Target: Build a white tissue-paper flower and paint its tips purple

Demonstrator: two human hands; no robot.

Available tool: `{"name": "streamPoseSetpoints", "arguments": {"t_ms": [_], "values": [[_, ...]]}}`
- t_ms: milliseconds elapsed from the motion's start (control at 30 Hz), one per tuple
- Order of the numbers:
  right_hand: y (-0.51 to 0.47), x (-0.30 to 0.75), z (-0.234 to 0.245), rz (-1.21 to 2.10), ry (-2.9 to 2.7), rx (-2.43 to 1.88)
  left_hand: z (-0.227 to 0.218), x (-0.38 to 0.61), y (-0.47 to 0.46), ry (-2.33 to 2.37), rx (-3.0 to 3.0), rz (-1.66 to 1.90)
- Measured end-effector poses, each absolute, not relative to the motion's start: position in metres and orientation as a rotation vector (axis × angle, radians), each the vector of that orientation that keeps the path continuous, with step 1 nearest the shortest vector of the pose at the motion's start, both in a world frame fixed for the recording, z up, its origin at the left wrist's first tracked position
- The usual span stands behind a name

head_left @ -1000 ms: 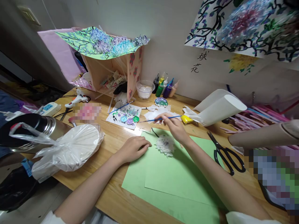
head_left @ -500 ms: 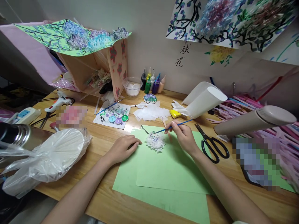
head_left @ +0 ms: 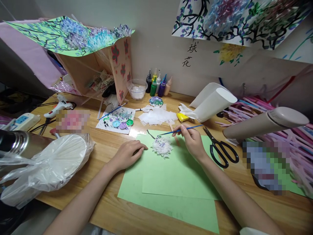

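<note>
My right hand [head_left: 189, 140] pinches a thin blue paintbrush [head_left: 181, 130]. The brush tip is just above the upper edge of a white fluffy paper flower [head_left: 162, 147] with purple tints, by a short dark painted line [head_left: 150, 133]. The flower is on green paper [head_left: 176, 176], two overlapping sheets. Resting on the left edge of the paper, my left hand [head_left: 128, 151] holds nothing, its fingers loosely stretched towards the flower.
Left of centre is a paint-stained sheet [head_left: 107, 125] with paint blobs and a second brush. Black scissors [head_left: 223, 151] lie right of my right hand. Torn white paper [head_left: 157, 116], paint bottles [head_left: 158, 86] and a clear bowl [head_left: 137, 89] stand behind. A bagged bowl [head_left: 66, 160] sits left.
The brush tip has moved slightly up, from over the flower to its upper edge. My left hand stays on the paper. The whole view has shifted a little.
</note>
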State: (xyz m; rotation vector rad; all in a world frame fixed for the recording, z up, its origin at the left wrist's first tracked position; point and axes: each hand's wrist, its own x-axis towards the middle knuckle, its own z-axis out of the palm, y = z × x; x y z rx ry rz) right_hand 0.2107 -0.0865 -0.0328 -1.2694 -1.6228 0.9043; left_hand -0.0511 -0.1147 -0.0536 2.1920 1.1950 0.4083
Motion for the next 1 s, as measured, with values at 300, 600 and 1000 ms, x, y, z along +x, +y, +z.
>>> {"name": "streamPoseSetpoints", "arguments": {"t_ms": [300,600,1000], "values": [[-0.089,0.212,-0.031,0.9,-1.671,-1.243,-0.053,-0.05,-0.115,1.198,2.195,0.422],[-0.09,0.216,-0.033,0.817,-1.73,-1.164,-0.053,-0.051,-0.115,1.193,2.197,0.413],[-0.075,0.16,0.0,0.87,-1.949,-0.973,-0.052,-0.05,-0.116,1.185,2.206,0.455]]}}
